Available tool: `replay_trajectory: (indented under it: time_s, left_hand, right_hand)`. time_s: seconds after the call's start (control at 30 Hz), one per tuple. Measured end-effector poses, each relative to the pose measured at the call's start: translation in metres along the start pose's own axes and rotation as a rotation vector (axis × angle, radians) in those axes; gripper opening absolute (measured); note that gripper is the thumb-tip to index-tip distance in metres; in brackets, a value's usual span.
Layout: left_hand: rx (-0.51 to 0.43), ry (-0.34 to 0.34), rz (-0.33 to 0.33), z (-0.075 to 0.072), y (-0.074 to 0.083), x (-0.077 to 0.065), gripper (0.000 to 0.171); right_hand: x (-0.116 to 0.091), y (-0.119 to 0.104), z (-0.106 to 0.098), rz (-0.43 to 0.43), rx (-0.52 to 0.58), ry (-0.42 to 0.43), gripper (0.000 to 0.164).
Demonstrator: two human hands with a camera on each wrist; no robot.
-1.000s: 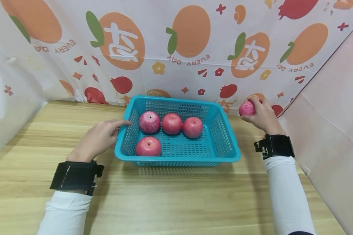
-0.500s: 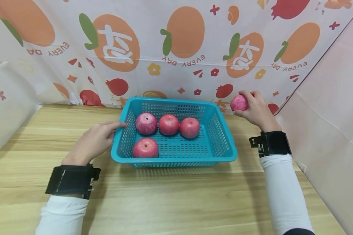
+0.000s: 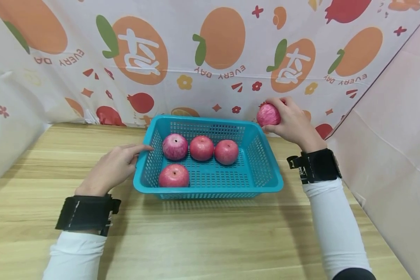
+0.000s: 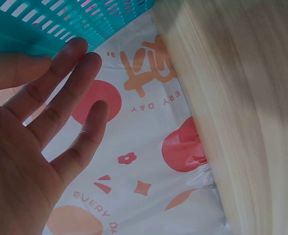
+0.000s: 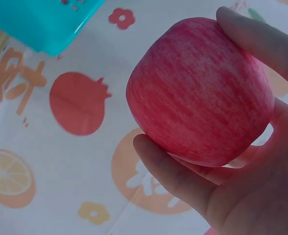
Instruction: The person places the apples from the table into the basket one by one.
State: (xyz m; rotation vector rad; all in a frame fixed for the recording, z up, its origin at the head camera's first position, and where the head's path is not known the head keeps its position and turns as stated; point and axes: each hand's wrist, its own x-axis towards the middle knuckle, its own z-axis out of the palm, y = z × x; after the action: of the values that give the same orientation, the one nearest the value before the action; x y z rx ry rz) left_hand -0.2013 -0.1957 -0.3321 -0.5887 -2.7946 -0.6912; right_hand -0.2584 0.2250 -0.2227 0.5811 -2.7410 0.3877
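A blue plastic basket (image 3: 210, 189) stands on the table with several red apples in it. Three of them, including a striped apple (image 3: 175, 147), an apple (image 3: 201, 148) and another apple (image 3: 226, 152), make a row along the back. One more apple (image 3: 174, 175) lies front left. My left hand (image 3: 108, 171) holds the basket's left rim, index finger over it; in the left wrist view the other fingers (image 4: 92, 127) spread loosely below. My right hand (image 3: 294, 124) grips a streaked pink-red apple (image 5: 200, 93) between thumb and fingers, raised by the basket's back right corner.
A wooden table (image 3: 210, 241) carries the basket. Behind it hangs a white fruit-print sheet (image 3: 182, 46), close to the basket's back side. A plain pale sheet (image 3: 399, 155) closes off the right side.
My right hand has carried the apple leftward and slightly up, from right of the basket to its back right corner. The left hand stays on the rim; the apples inside have not moved.
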Motion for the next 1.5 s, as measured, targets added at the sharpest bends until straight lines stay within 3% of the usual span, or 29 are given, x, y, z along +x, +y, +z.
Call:
replay_trajectory:
  time_s: [0.33, 0.93, 1.5]
  left_hand:
    - [-0.001, -0.001, 0.002, 0.001, 0.001, 0.002, 0.040]
    - [0.004, 0.005, 0.004, 0.003, -0.002, 0.001, 0.041]
    - [-0.003, 0.002, -0.004, 0.002, -0.001, 0.000, 0.041]
  right_hand:
    - [0.002, -0.008, 0.000, -0.041, -0.009, -0.011, 0.071]
    - [0.000, -0.024, 0.004, -0.146, -0.003, -0.117, 0.070]
    - [0.003, -0.034, 0.007, -0.155, 0.018, -0.181, 0.068]
